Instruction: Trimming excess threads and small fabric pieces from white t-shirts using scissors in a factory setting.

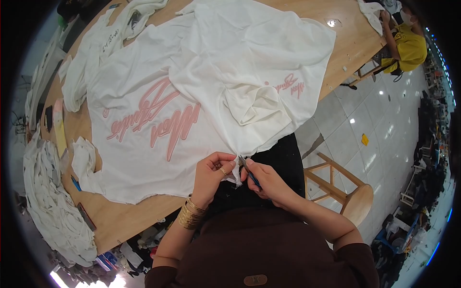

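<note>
A white garment [216, 45] with pink script lettering lies spread over the table, one edge drawn down toward my lap. My left hand [214, 174] pinches that edge between thumb and fingers, and a small loose flap of cloth hangs below the fingertips. In my right hand [269, 181] are small dark thread snips [245, 166]. Their tips meet the cloth right beside my left fingertips, too small to show whether the blades are apart. A crumpled part of the garment [257, 103] is bunched just beyond my hands.
The wooden table [348, 41] carries a heap of white cloth [53, 206] at left, a blue pen [76, 183] and a dark flat object [48, 118]. A wooden stool [359, 204] stands at right. A person in yellow [410, 48] handles cloth at the far right.
</note>
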### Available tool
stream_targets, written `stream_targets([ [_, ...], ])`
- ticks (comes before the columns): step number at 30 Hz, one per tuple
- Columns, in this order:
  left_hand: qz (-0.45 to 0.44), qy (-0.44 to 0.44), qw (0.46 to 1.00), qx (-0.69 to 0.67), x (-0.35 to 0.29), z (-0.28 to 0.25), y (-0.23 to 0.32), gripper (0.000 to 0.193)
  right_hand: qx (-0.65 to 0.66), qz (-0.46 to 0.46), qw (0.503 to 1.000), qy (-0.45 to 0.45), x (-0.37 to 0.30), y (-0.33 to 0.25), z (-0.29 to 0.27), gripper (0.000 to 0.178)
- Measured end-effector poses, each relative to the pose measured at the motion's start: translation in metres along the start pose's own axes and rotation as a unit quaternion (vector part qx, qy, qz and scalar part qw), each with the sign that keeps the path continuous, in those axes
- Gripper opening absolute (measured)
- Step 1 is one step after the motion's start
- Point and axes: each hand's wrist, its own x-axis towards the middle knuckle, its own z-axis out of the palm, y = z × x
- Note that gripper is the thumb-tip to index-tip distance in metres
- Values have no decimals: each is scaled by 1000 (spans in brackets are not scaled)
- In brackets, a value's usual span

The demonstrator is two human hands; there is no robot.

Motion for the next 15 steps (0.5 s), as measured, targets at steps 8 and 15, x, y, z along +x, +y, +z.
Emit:
stream_targets([
  [8, 17, 1, 1000, 8, 0, -1, -7, 15, 15, 23, 1000, -1, 0, -1, -1, 41],
  [15, 32, 0, 999, 28, 2, -1, -14, 13, 65, 35, 997, -9, 9, 1, -6, 40],
])
